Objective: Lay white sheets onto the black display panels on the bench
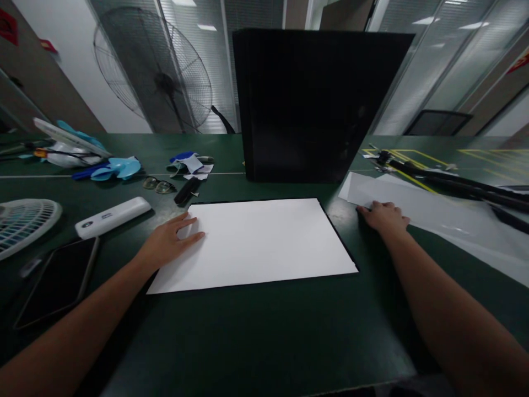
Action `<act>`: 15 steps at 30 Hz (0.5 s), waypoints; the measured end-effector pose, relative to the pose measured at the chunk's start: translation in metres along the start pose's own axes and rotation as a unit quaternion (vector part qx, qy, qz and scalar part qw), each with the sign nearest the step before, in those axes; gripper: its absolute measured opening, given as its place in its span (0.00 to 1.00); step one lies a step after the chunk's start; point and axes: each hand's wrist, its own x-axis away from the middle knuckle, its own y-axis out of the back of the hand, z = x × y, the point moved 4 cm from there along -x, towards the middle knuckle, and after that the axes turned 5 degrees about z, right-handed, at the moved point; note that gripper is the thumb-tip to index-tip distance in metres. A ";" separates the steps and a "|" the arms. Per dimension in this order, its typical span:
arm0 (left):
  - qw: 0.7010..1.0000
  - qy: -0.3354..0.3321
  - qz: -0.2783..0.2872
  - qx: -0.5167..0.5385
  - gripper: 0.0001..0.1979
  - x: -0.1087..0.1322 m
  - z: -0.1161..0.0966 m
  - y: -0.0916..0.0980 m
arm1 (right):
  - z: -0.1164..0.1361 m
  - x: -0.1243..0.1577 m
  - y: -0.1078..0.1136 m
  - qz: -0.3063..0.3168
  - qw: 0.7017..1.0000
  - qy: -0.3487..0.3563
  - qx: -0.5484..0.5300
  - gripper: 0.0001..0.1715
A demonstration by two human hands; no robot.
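A white rectangular sheet (260,242) with thin black edges lies flat on the dark green table in front of me. My left hand (167,240) is open on its left edge, thumb and fingers spread over the white surface. My right hand (383,216) rests palm down to the right of this sheet, at the near left edge of some thin white, glossy sheets (446,223). Its fingers are slightly bent and apart, with nothing visibly gripped. Part of the fingertips' contact with those sheets is hard to make out.
A tall black panel or box (314,105) stands behind the white sheet. To the left are a phone (60,281), a white elongated device (113,216), a white grille (27,223), glasses (159,184) and a small fan with blue blades (115,168). Black rods (454,182) lie at right.
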 end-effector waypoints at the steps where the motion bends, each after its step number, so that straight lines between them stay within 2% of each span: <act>1: 1.000 -0.001 0.001 0.002 0.38 0.000 0.000 0.000 | 0.003 0.001 0.001 -0.006 1.000 0.000 0.011 0.37; 10: 0.999 -0.012 -0.026 0.020 0.38 0.001 0.001 0.000 | 0.021 0.020 0.017 -0.013 0.997 0.047 0.063 0.19; 15: 0.999 -0.026 -0.035 0.026 0.38 0.001 0.004 -0.001 | 0.019 0.029 0.033 -0.024 0.999 0.029 0.038 0.22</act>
